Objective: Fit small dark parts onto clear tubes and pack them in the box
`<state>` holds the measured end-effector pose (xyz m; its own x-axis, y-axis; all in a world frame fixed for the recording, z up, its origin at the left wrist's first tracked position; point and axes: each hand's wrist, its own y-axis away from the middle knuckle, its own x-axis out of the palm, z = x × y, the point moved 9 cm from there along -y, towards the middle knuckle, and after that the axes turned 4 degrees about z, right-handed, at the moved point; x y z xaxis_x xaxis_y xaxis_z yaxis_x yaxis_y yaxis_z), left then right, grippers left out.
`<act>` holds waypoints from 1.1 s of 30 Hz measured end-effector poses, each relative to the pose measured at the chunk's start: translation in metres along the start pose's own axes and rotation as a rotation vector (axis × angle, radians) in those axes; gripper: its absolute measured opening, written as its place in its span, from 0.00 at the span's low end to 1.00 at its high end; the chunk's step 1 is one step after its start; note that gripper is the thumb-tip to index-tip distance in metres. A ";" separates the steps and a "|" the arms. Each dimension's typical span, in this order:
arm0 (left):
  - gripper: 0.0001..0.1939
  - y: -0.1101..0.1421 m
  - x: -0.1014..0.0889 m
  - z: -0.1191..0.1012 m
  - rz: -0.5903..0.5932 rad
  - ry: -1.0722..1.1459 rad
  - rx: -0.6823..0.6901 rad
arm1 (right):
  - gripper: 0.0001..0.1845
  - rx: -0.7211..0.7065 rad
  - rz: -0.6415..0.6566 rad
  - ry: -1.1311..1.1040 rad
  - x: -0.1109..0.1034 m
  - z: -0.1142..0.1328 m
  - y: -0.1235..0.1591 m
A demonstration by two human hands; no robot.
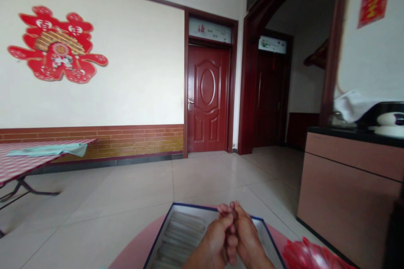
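My left hand (217, 235) and my right hand (248, 231) meet above a shallow white box with a blue rim (265, 227). Both are closed, with their fingers curled together and thumbs close to each other. Anything between the fingers is too small or hidden to make out. Inside the box, to the left of my hands, lie several long, thin, greyish-green pieces (181, 235) in a row, blurred. My forearms cover part of the box's inside.
Under the box is a round pink surface (135, 246), with a shiny red item (311, 254) at its right. A brown cabinet (347, 193) stands to the right. At left, a folding table (19, 166) bears a pale green cloth (50, 149). Beyond the tiled floor is a red door (208, 122).
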<state>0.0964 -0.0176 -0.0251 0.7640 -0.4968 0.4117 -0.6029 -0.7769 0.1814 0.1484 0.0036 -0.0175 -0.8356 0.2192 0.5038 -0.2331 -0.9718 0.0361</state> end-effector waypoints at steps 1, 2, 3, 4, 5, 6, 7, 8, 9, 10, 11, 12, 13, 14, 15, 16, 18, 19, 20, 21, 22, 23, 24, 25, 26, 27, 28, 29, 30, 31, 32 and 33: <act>0.21 0.001 0.002 0.003 0.051 0.057 -0.038 | 0.20 0.020 0.010 0.000 0.001 -0.001 0.000; 0.20 0.001 0.002 0.004 0.079 0.073 -0.058 | 0.20 0.038 0.022 -0.008 0.002 -0.003 0.001; 0.21 0.002 -0.001 0.004 0.070 0.040 -0.048 | 0.20 0.054 0.038 -0.021 0.004 -0.004 0.000; 0.21 0.002 -0.006 0.001 0.033 -0.055 -0.008 | 0.20 0.064 0.050 -0.034 0.004 -0.006 -0.001; 0.23 0.003 -0.012 -0.005 -0.027 -0.214 0.064 | 0.20 0.065 0.058 -0.048 0.004 -0.006 -0.002; 0.23 0.005 -0.017 -0.014 -0.107 -0.427 0.160 | 0.21 0.058 0.060 -0.060 0.003 -0.006 -0.003; 0.24 0.008 -0.019 -0.023 -0.195 -0.673 0.258 | 0.22 0.044 0.054 -0.073 0.002 -0.006 -0.005; 0.23 0.013 -0.018 -0.031 -0.278 -0.921 0.334 | 0.23 0.027 0.038 -0.090 -0.001 -0.005 -0.006; 0.22 0.016 -0.014 -0.035 -0.347 -1.141 0.374 | 0.24 0.008 0.016 -0.111 -0.003 -0.004 -0.007; 0.20 0.018 -0.011 -0.036 -0.403 -1.319 0.381 | 0.24 -0.010 -0.007 -0.140 -0.006 -0.002 -0.007; 0.18 0.019 -0.009 -0.036 -0.448 -1.452 0.370 | 0.23 -0.022 -0.027 -0.181 -0.007 -0.001 -0.007; 0.18 0.020 -0.006 -0.036 -0.474 -1.547 0.352 | 0.22 -0.029 -0.042 -0.231 -0.008 0.000 -0.007; 0.17 0.020 -0.003 -0.035 -0.487 -1.613 0.346 | 0.20 -0.029 -0.050 -0.284 -0.008 0.001 -0.006; 0.16 0.021 0.001 -0.036 -0.495 -1.658 0.360 | 0.17 -0.023 -0.054 -0.333 -0.007 0.002 -0.005; 0.16 0.023 0.006 -0.037 -0.495 -1.685 0.387 | 0.15 -0.011 -0.059 -0.372 -0.006 0.002 -0.004; 0.16 0.024 0.010 -0.038 -0.485 -1.696 0.417 | 0.13 0.003 -0.069 -0.400 -0.005 0.003 -0.003; 0.16 0.026 0.018 -0.040 -0.437 -1.684 0.469 | 0.10 0.019 -0.083 -0.428 -0.004 0.006 0.000; 0.16 0.027 0.021 -0.040 -0.409 -1.659 0.485 | 0.09 0.021 -0.081 -0.440 -0.002 0.009 0.001; 0.17 0.027 0.023 -0.041 -0.393 -1.622 0.495 | 0.07 0.023 -0.074 -0.453 0.000 0.012 0.003; 0.18 0.028 0.023 -0.043 -0.392 -1.574 0.500 | 0.06 0.026 -0.064 -0.472 0.002 0.015 0.004; 0.19 0.029 0.021 -0.045 -0.402 -1.514 0.501 | 0.05 0.030 -0.052 -0.494 0.005 0.018 0.005; 0.20 0.030 0.019 -0.047 -0.421 -1.450 0.501 | 0.05 0.033 -0.040 -0.516 0.008 0.021 0.005; 0.21 0.031 0.017 -0.049 -0.442 -1.391 0.500 | 0.05 0.037 -0.032 -0.533 0.011 0.023 0.006; 0.22 0.032 0.016 -0.051 -0.461 -1.345 0.499 | 0.05 0.041 -0.026 -0.542 0.014 0.025 0.006; 0.23 0.033 0.015 -0.053 -0.476 -1.312 0.498 | 0.05 0.047 -0.022 -0.545 0.016 0.027 0.006; 0.24 0.033 0.014 -0.055 -0.487 -1.284 0.495 | 0.04 0.055 -0.019 -0.543 0.019 0.028 0.005; 0.25 0.034 0.014 -0.056 -0.498 -1.263 0.494 | 0.04 0.069 -0.020 -0.538 0.020 0.027 0.005; 0.25 0.035 0.013 -0.058 -0.511 -1.251 0.485 | 0.04 0.086 -0.025 -0.533 0.021 0.026 0.004; 0.24 0.036 0.013 -0.059 -0.524 -1.246 0.466 | 0.03 0.101 -0.029 -0.530 0.021 0.024 0.004; 0.24 0.037 0.012 -0.059 -0.534 -1.249 0.444 | 0.03 0.114 -0.032 -0.529 0.021 0.022 0.003; 0.24 0.038 0.012 -0.058 -0.542 -1.257 0.422 | 0.04 0.127 -0.034 -0.527 0.020 0.020 0.004; 0.23 0.039 0.012 -0.057 -0.542 -1.266 0.395 | 0.04 0.140 -0.036 -0.526 0.018 0.017 0.004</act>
<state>0.0689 -0.0320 0.0375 0.6883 0.0502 -0.7237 -0.2340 -0.9289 -0.2869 0.1405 0.0018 0.0067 -0.4582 0.2143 0.8626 -0.1591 -0.9746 0.1576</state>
